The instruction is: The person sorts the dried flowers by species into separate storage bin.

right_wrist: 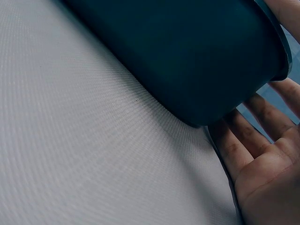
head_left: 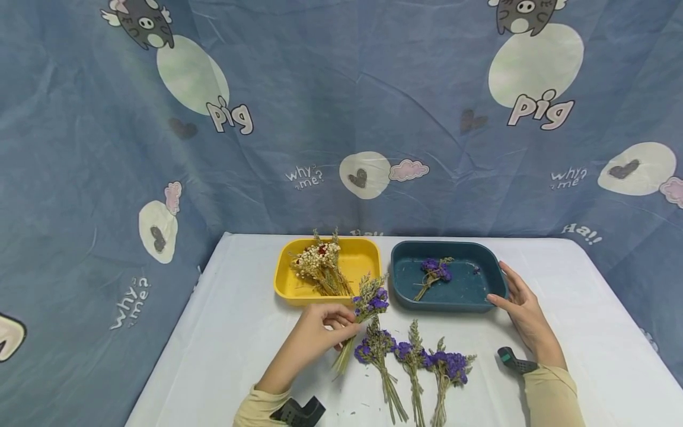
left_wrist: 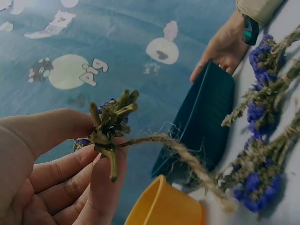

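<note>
My left hand (head_left: 332,332) pinches a bunch of dried purple flowers (head_left: 372,301) by its stems, with the blooms near the front edge of a yellow tray (head_left: 284,279). In the left wrist view, cut stem ends (left_wrist: 112,115) and a strand of twine (left_wrist: 180,150) show at the fingertips. My right hand (head_left: 525,311) grips the right end of a dark teal tray (head_left: 443,306), thumb at the near rim and fingers along the outer wall. Inside the teal tray lies a small tied purple bunch (head_left: 433,274).
Dried white and red flowers (head_left: 320,264) lie in the yellow tray. Three more purple bunches lie on the white table (head_left: 213,356) in front of the trays, the middle one (head_left: 413,362) between the others. A blue printed curtain (head_left: 299,118) hangs behind the table.
</note>
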